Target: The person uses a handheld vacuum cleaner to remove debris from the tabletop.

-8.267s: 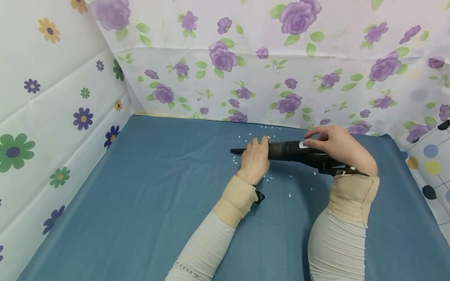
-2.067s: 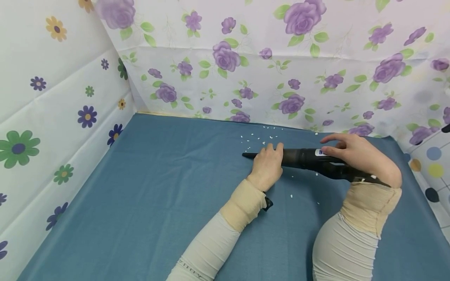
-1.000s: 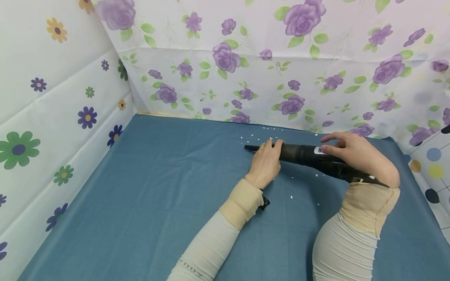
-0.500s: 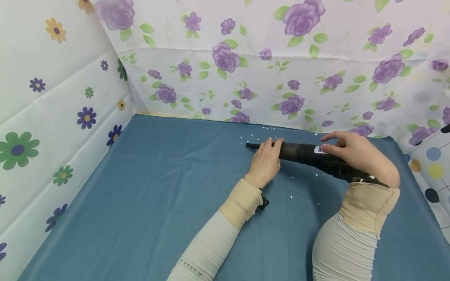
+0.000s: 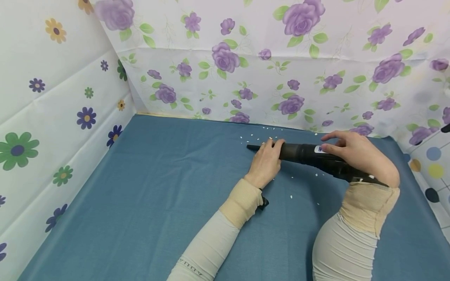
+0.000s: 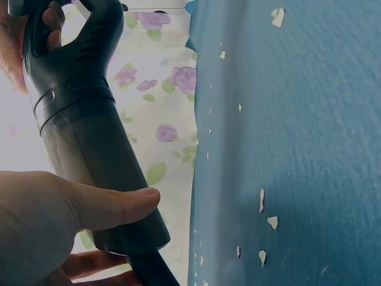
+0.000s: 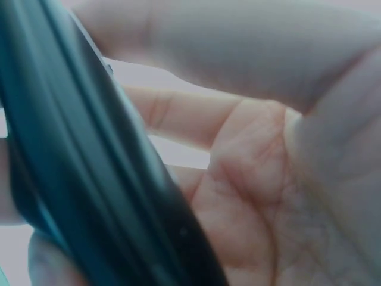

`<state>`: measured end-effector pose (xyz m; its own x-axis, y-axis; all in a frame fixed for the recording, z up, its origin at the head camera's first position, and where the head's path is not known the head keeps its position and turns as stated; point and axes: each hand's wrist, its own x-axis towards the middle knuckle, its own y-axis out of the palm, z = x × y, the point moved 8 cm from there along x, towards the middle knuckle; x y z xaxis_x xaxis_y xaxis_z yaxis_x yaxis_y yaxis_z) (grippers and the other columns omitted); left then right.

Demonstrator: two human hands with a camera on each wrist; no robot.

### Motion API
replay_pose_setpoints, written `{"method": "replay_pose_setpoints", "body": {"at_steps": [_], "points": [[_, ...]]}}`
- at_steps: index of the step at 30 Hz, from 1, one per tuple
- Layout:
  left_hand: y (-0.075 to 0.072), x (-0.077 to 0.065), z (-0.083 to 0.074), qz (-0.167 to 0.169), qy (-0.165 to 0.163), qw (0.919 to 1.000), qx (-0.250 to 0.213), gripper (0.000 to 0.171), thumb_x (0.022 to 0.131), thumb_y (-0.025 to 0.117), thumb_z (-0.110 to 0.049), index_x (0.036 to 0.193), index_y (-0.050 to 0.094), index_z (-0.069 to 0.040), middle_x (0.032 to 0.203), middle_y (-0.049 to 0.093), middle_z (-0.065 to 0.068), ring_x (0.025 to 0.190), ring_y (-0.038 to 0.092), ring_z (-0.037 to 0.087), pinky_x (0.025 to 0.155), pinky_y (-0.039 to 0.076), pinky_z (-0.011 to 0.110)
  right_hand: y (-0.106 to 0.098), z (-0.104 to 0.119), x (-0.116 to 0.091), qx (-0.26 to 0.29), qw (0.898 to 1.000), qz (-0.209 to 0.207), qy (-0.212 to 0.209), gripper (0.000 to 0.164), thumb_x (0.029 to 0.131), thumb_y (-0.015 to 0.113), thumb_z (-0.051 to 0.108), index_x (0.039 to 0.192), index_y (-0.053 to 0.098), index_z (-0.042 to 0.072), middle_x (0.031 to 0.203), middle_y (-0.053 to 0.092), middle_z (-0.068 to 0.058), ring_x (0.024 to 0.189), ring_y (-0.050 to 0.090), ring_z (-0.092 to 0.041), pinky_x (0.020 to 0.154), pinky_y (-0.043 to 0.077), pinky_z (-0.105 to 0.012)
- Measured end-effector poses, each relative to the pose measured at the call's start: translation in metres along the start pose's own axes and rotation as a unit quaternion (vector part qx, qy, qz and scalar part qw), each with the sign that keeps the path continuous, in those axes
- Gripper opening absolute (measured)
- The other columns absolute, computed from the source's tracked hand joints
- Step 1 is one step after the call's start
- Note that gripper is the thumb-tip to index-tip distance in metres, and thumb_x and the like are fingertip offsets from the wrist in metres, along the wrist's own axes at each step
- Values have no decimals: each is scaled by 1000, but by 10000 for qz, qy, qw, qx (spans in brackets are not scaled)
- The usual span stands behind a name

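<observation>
One black handheld vacuum [image 5: 306, 153] is held crosswise above the blue cloth [image 5: 147, 195], its slim nozzle [image 5: 252, 147] pointing left, near a scatter of white flakes [image 5: 291, 196] towards the back edge; whether the tip touches the cloth I cannot tell. The left hand [image 5: 265, 163] grips the front end, the right hand [image 5: 356, 152] grasps the handle [image 6: 101, 42], and this spread probably lets one hand bear the weight while the other steers the narrow end. From the head camera the left hand's thumb is hidden and the right hand seems merely laid over the top; the left wrist view shows that thumb pressed across the smoky barrel [image 6: 101, 143], with fingers behind it, and right-hand fingers curled through the handle's loop. That view also shows the barrel well apart from the cloth, but cuts off the nozzle tip, which only the head camera catches. The right wrist view is blurred, showing fingers on both sides of a dark bar. Behind everything hangs a sheet [image 5: 197, 35] printed with purple flowers
</observation>
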<state>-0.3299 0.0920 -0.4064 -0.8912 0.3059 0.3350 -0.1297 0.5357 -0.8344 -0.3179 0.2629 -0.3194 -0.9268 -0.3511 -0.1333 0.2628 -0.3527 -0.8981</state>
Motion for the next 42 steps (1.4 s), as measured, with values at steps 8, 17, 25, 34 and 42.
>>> {"method": "replay_pose_setpoints", "body": {"at_steps": [8,17,25,34,42], "points": [[-3,2,8,-10,-65,9999,-80,53,87,70,-10,135,49,-15,122,56,12,110,55,24,86,53,38,2,7,6,-34,10000,38,4,46,99,51,39,129,54,4,97,68,-18,82,60,-28,68,46,-44],[-6,4,18,4,-193,9998,-83,54,86,71,-10,135,50,-15,122,56,11,112,55,24,88,52,39,5,15,13,23,9999,53,-159,43,99,52,37,125,57,4,94,67,-15,75,58,-23,62,45,-38],[-7,5,24,17,-236,9996,-121,56,85,71,-9,136,49,-15,121,56,11,111,54,25,85,53,40,9,16,19,19,9998,187,-98,43,100,49,38,127,56,4,102,66,-21,86,60,-30,71,47,-46],[-8,5,26,-49,-304,9995,-114,57,86,70,-8,137,47,-16,121,55,11,114,52,24,88,52,39,11,19,19,-5,9997,207,-129,42,101,48,35,127,56,3,98,65,-20,81,59,-29,68,47,-46],[-7,5,19,-512,-262,9979,282,56,86,69,-8,137,48,-15,123,57,10,120,49,25,101,44,39,8,22,15,-104,9999,107,-71,42,101,47,36,127,56,4,99,66,-19,85,60,-30,72,47,-49]]}}
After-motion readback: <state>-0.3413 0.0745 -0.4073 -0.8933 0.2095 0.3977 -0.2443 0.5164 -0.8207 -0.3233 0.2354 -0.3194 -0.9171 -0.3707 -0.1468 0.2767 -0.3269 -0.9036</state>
